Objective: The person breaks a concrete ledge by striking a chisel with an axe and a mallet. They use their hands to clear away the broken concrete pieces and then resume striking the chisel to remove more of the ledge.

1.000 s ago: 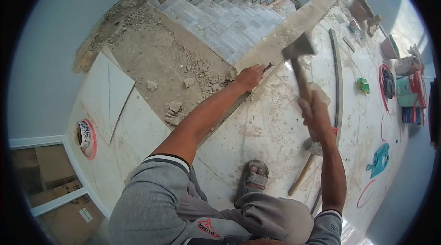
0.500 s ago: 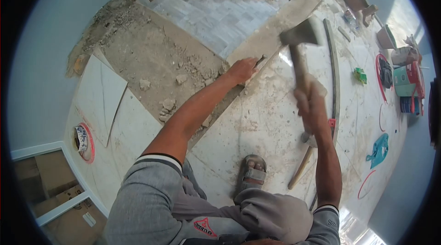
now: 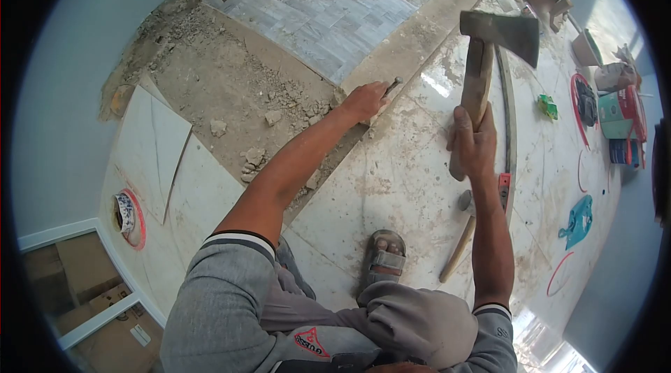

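Note:
My left hand (image 3: pixel 365 102) is closed around a metal chisel (image 3: pixel 393 85), whose round struck end sticks out above the fist. Its lower end is hidden at the edge between the floor tiles and the rough broken bed (image 3: pixel 227 83). My right hand (image 3: pixel 475 148) grips the wooden handle of a hatchet (image 3: pixel 500 32), held up in the air with its wide blade pointing right. The hatchet head is to the right of the chisel and apart from it.
Grey tiled stairs (image 3: pixel 314 23) lie beyond the broken bed. Rubble lumps (image 3: pixel 218 127) and a loose white tile (image 3: pixel 150 142) are at left. A wooden-handled hammer (image 3: pixel 458 247), a long strip (image 3: pixel 509 107) and a blue plastic bag (image 3: pixel 579 223) lie at right.
The hatchet has risen and swung to the right with my right hand, and its head now shows less blur. My left hand stays at nearly the same spot with the chisel.

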The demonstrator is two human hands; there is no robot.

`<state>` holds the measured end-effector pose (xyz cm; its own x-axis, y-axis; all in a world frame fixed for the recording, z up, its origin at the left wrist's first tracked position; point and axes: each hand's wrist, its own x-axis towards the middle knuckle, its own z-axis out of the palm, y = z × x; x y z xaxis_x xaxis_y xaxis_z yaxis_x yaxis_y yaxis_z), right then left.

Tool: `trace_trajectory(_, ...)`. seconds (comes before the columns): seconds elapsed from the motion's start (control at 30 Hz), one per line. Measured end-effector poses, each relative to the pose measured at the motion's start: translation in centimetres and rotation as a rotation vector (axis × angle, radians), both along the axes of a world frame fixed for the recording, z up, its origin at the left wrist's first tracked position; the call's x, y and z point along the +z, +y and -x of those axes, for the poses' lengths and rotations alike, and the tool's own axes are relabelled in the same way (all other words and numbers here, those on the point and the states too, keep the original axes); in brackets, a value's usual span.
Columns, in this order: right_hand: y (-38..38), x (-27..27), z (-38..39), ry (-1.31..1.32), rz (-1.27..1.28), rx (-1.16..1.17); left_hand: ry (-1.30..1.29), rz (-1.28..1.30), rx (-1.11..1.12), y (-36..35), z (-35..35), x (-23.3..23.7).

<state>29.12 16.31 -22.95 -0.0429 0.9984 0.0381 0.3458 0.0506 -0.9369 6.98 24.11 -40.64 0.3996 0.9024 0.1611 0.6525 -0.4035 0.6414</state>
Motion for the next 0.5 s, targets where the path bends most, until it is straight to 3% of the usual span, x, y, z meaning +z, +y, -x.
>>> trace_trajectory(0.03, 0.2, -2.6, -0.6, 0.001, -0.009, 0.0, -0.01, -0.019, -0.007, 0.2, 0.0, 0.3)
trace_trajectory(0.07, 0.6, -5.8, -1.6, -0.37, -0.112, 0.174, -0.01, -0.03, -0.006, 0.5, 0.2, 0.4)
trace_trajectory(0.1, 0.4, -5.4, -1.2, -0.744, -0.206, 0.342, 0.004, -0.001, -0.013, 0.4, 0.2, 0.3)
trace_trajectory(0.13, 0.5, -4.6, -1.3, -0.569, 0.144, 0.312, 0.018, 0.028, -0.028, 0.4, 0.1, 0.2)
trace_trajectory(0.17, 1.0, -3.4, -1.6, -0.572, 0.124, 0.298, 0.018, 0.005, -0.035, 1.3, -0.2, 0.2)
trace_trajectory(0.23, -0.2, 0.3, -0.6, -0.333, 0.387, 0.214, -0.006, -0.112, 0.047, 0.3, -0.3, -0.9)
trace_trajectory(0.3, -0.7, -0.3, -0.2, -0.225, 0.317, 0.166, 0.005, -0.016, 0.042, 0.3, -0.1, -0.1)
trace_trajectory(0.37, -0.9, -2.1, 0.2, -0.096, 0.083, -0.002, 0.018, 0.064, 0.024, -0.1, 0.0, 0.4)
trace_trajectory(0.4, -0.7, -4.0, -0.5, -0.282, 0.159, 0.068, 0.017, 0.047, 0.01, 0.1, 0.0, 0.0)
trace_trajectory(0.43, -0.1, -4.7, -0.5, -0.574, 0.15, 0.279, 0.017, 0.026, -0.005, 0.5, 0.0, 0.0)
trace_trajectory(0.5, 0.0, -1.9, -1.3, -0.291, 0.502, 0.307, 0.016, 0.029, -0.009, -0.1, -0.4, -0.1)
